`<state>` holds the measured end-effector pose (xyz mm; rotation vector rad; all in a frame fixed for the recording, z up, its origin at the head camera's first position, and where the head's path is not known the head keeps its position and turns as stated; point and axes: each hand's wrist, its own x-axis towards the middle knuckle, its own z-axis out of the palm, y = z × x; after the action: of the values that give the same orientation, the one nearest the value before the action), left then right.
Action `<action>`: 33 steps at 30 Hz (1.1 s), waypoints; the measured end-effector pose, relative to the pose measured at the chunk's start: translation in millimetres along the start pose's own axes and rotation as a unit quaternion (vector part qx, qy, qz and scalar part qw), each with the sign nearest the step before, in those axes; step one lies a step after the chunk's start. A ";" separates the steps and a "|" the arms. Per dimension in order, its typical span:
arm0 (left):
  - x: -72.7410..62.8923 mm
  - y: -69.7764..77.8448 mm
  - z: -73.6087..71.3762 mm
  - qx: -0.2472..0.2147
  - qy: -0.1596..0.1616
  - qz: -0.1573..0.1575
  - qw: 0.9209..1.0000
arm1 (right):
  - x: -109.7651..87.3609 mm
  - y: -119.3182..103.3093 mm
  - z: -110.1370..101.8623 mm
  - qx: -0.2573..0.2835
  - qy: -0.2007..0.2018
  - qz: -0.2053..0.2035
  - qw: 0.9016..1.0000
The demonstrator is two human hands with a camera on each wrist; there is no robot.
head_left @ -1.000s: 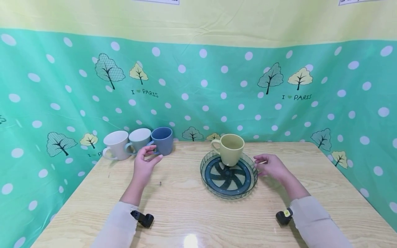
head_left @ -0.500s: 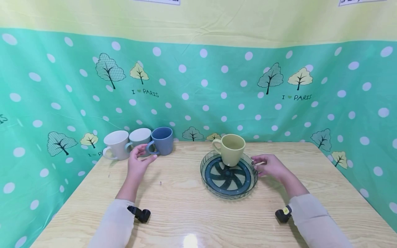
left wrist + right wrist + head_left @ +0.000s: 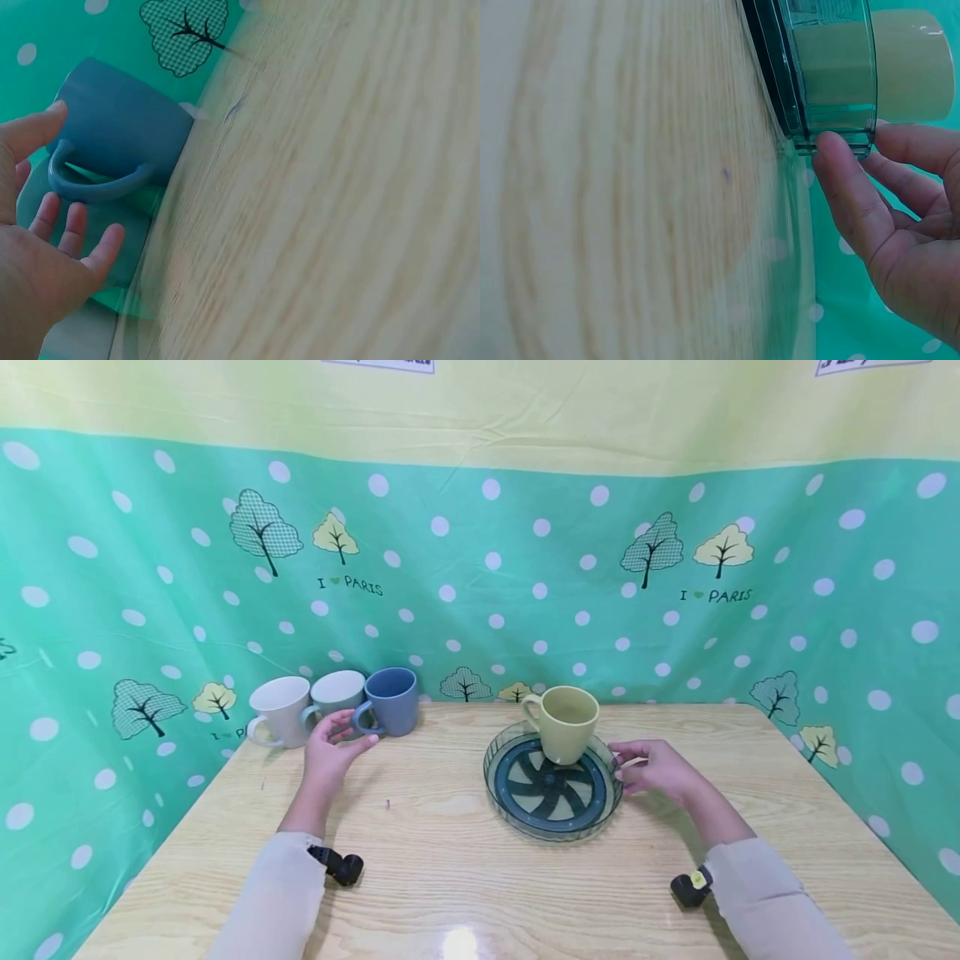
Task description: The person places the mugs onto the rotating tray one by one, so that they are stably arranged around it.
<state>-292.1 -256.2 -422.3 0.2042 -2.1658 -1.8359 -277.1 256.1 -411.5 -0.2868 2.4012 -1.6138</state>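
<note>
In the head view my left hand (image 3: 328,750) is by the handle of a blue mug (image 3: 397,700), thumb and fingers spread apart; contact cannot be told. The left wrist view has the thumb near the rim of that blue mug (image 3: 120,112) and the fingertips beside its handle. At the right, my right hand (image 3: 660,770) holds the edge of a clear, round turntable tray (image 3: 504,814) with a dark spoked base. Its thumb lies against the wall of the tray (image 3: 840,120), the index finger at the upper edge. A yellow-green mug (image 3: 567,727) stands upright inside, toward the back.
A white mug (image 3: 283,710) and a grey-green mug (image 3: 341,692) stand in a row left of the blue one, close to the curtain (image 3: 480,568). The wooden table (image 3: 442,827) runs up to this dotted curtain. A wrist camera (image 3: 345,868) hangs at the left cuff.
The yellow-green mug has shifted a little to the right along the tray's back edge. My left hand has moved left and slightly up; my right hand stays at the tray's edge.
</note>
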 end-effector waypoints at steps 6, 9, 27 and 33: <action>6.7 -5.6 3.0 -0.007 0.043 0.004 0.999 | -2.7 -1.2 1.1 0.012 -0.005 0.000 1.000; 9.5 -8.6 4.0 -0.009 0.046 0.004 0.999 | -5.2 -1.1 1.1 0.016 -0.011 -0.002 1.000; 20.2 -11.2 16.3 -0.040 0.079 -0.006 0.996 | -10.1 5.0 -0.5 0.028 -0.008 0.026 0.999; 24.0 -14.4 19.2 -0.043 0.104 0.016 0.993 | -9.1 7.5 -2.1 0.060 -0.035 0.004 0.998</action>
<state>-322.0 -247.7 -436.0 0.3250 -1.9344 -1.7980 -269.3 263.4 -416.9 -0.3057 2.2421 -1.7068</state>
